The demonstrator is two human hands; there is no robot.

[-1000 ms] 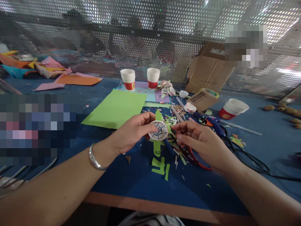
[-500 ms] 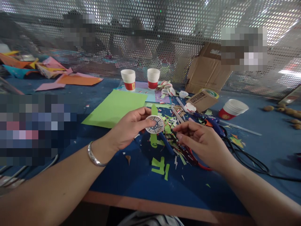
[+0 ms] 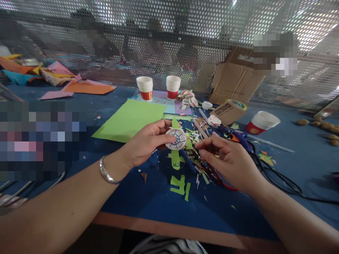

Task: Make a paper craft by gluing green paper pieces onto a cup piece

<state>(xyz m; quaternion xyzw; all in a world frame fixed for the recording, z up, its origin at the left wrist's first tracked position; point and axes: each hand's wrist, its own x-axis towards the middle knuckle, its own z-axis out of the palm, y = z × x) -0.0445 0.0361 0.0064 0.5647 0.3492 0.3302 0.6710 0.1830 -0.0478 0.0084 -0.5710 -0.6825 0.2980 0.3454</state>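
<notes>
My left hand (image 3: 144, 144) pinches a round white paper disc with blue line drawing (image 3: 176, 139), held just above the blue table (image 3: 148, 197). A green paper strip (image 3: 175, 148) is attached behind the disc and sticks out above and below it. My right hand (image 3: 227, 160) hovers to the right of the disc, fingers curled loosely and partly apart, over a pile of paper scraps (image 3: 198, 155); nothing shows in it. A silver bangle (image 3: 106, 171) sits on my left wrist.
A green paper sheet (image 3: 131, 119) lies beyond my left hand. Two stacks of paper cups (image 3: 144, 88) (image 3: 173, 86) stand at the back, a tipped stack (image 3: 261, 121) at right. A glue gun (image 3: 238, 135) with black cable (image 3: 280, 180), cardboard (image 3: 233, 79), coloured papers (image 3: 58, 79) and green cut-outs (image 3: 180, 186) surround them.
My left hand lifted the disc slightly up and away from my right hand, which has let go of it and now hovers apart over the scraps.
</notes>
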